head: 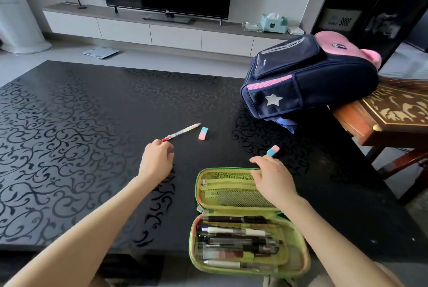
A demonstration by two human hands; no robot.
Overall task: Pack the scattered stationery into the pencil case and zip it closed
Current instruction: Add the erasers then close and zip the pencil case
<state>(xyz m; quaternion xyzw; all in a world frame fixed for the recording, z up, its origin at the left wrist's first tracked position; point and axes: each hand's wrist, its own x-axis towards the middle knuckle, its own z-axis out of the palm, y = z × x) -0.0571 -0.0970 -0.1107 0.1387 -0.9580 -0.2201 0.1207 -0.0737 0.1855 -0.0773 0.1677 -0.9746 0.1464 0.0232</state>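
A green pencil case (pixel 294 242) lies unzipped and spread flat at the table's near edge, its lower half holding several pens and its upper half lined with mesh pockets. A clear pen with a red end (pixel 181 132) rests on the table, and a pink-and-blue eraser (pixel 203 133) stands just right of it. My left hand (pixel 155 161) hovers with loosely curled fingers, its fingertips right by the pen's red end. My right hand (pixel 273 179) is over the case's upper half and pinches a second pink-and-blue eraser (pixel 273 150) at its fingertips.
The black table (pixel 81 124) has a swirl pattern. A navy and pink backpack (pixel 310 78) lies at the back right, partly on a carved wooden side table (pixel 391 115). A TV and a low cabinet stand beyond.
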